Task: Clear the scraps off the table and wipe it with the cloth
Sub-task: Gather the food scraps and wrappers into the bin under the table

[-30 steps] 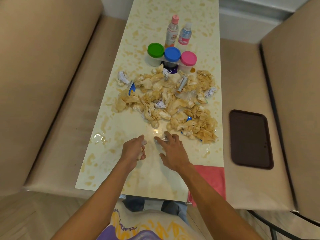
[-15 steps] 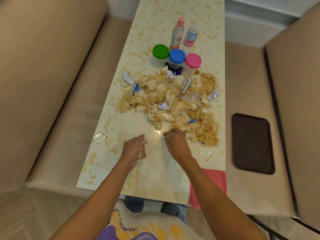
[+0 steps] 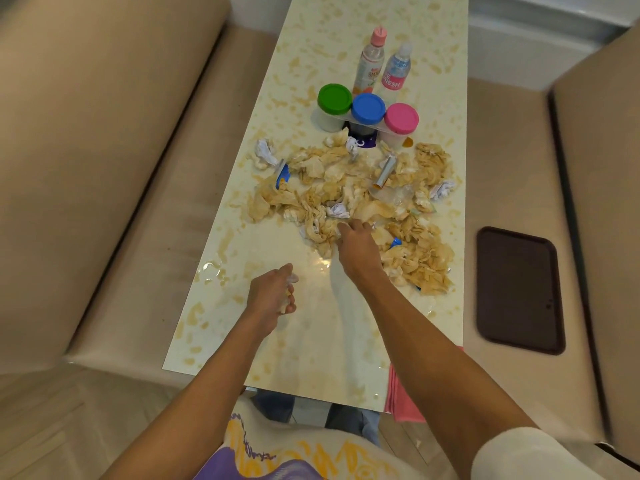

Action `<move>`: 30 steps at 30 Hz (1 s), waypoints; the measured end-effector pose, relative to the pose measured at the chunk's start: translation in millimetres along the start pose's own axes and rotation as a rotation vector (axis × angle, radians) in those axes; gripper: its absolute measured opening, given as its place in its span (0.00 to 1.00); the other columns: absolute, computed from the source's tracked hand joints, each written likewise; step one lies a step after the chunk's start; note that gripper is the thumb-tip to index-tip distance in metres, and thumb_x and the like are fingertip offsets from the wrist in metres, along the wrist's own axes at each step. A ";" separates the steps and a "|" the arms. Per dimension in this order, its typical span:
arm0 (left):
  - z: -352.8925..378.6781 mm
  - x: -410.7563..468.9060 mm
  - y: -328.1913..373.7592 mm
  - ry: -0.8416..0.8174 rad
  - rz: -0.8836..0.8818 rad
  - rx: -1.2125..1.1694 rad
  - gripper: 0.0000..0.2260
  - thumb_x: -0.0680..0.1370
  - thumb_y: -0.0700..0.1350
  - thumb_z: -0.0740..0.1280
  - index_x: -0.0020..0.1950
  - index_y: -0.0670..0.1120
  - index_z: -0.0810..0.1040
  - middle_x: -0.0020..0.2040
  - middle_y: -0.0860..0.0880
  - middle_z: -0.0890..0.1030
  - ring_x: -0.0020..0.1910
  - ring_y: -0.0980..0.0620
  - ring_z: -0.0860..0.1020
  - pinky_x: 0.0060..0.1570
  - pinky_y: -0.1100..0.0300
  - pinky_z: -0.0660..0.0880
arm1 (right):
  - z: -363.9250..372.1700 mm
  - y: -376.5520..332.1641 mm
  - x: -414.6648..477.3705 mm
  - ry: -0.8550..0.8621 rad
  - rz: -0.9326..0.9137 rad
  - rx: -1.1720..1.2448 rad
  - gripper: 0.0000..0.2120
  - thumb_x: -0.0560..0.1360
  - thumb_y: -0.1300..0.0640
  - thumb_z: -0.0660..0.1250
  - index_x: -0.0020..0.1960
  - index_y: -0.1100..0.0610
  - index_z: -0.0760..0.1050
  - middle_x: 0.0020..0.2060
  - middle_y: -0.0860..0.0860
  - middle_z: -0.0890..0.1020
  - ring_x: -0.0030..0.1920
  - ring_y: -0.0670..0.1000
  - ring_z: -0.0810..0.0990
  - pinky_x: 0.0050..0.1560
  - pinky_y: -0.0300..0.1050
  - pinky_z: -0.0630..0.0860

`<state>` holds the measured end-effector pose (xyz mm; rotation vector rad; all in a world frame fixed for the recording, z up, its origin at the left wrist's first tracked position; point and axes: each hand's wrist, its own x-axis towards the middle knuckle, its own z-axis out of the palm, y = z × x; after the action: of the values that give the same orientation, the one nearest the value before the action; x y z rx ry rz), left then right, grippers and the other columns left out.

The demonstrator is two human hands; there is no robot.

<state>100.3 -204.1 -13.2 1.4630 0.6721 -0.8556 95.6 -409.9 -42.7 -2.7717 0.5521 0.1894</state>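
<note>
While your left hand [image 3: 272, 299] clutches a small wad [image 3: 291, 279], your right hand [image 3: 358, 251] touches the scrap pile [image 3: 346, 188], its grip unclear; clearing looks barely begun, so next pinch 1 piece.

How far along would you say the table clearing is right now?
Early on. Done: at most the near end of the table, where only wet smears lie. In hand: the left hand grips a few scraps, and the right hand reaches the near edge of the pile. Left: nearly the whole pile, then wiping; the pink cloth hangs unused at the near right corner.
</note>
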 end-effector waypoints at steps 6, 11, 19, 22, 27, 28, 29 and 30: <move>-1.5 3.1 -7.5 -0.002 0.000 -0.004 0.14 0.81 0.50 0.72 0.49 0.37 0.84 0.39 0.44 0.75 0.28 0.48 0.70 0.28 0.58 0.68 | 4.0 2.6 -15.6 0.017 0.021 0.066 0.14 0.76 0.68 0.69 0.61 0.63 0.78 0.56 0.60 0.78 0.64 0.61 0.71 0.54 0.56 0.80; 2.5 0.6 -9.1 -0.010 -0.002 -0.006 0.14 0.81 0.49 0.72 0.47 0.37 0.83 0.39 0.44 0.75 0.28 0.47 0.69 0.29 0.58 0.67 | 1.2 4.4 -42.0 0.042 0.063 0.259 0.11 0.76 0.66 0.69 0.58 0.61 0.79 0.51 0.58 0.80 0.58 0.59 0.73 0.48 0.53 0.77; 1.2 -3.3 -10.4 -0.028 -0.007 0.011 0.14 0.81 0.50 0.72 0.48 0.38 0.84 0.39 0.45 0.75 0.29 0.48 0.70 0.30 0.57 0.68 | -11.3 -1.7 -44.8 0.181 0.122 0.451 0.13 0.76 0.64 0.69 0.59 0.58 0.79 0.51 0.55 0.81 0.57 0.57 0.76 0.50 0.50 0.75; -1.9 -4.6 -10.5 -0.026 -0.003 0.012 0.14 0.81 0.50 0.71 0.49 0.38 0.84 0.39 0.45 0.75 0.29 0.48 0.70 0.30 0.57 0.69 | -13.0 -6.7 -26.5 0.210 0.100 0.424 0.16 0.77 0.63 0.68 0.65 0.57 0.79 0.52 0.57 0.80 0.58 0.59 0.75 0.51 0.51 0.76; -8.2 -4.9 -10.0 -0.007 -0.005 0.008 0.14 0.82 0.50 0.71 0.50 0.38 0.84 0.39 0.45 0.74 0.29 0.48 0.70 0.28 0.58 0.68 | 1.4 -11.3 -2.7 0.088 0.064 0.263 0.20 0.82 0.63 0.62 0.73 0.56 0.76 0.61 0.61 0.75 0.62 0.63 0.72 0.57 0.57 0.76; -9.3 -4.7 -9.8 -0.002 -0.004 0.005 0.14 0.82 0.50 0.71 0.49 0.38 0.83 0.39 0.45 0.74 0.28 0.48 0.70 0.28 0.58 0.68 | 4.8 -11.8 0.3 0.043 0.053 0.228 0.21 0.83 0.62 0.62 0.76 0.55 0.73 0.64 0.61 0.74 0.64 0.64 0.71 0.58 0.58 0.74; -10.6 -4.8 -9.6 0.002 -0.004 0.000 0.14 0.82 0.49 0.71 0.49 0.38 0.83 0.38 0.45 0.74 0.28 0.48 0.70 0.28 0.58 0.68 | 7.8 -12.8 1.8 -0.007 0.045 0.191 0.23 0.83 0.59 0.62 0.78 0.56 0.69 0.66 0.62 0.72 0.66 0.66 0.70 0.61 0.59 0.71; -11.5 -4.9 -9.5 0.005 -0.005 -0.005 0.14 0.82 0.49 0.71 0.49 0.38 0.83 0.38 0.45 0.74 0.28 0.48 0.70 0.28 0.58 0.67 | 11.9 -13.2 2.4 -0.051 0.025 0.161 0.26 0.83 0.56 0.62 0.80 0.57 0.65 0.69 0.62 0.71 0.68 0.67 0.69 0.64 0.60 0.68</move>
<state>91.0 -191.6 -14.7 1.4593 0.6817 -0.8541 102.1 -395.3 -50.9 -2.5981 0.5639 0.2105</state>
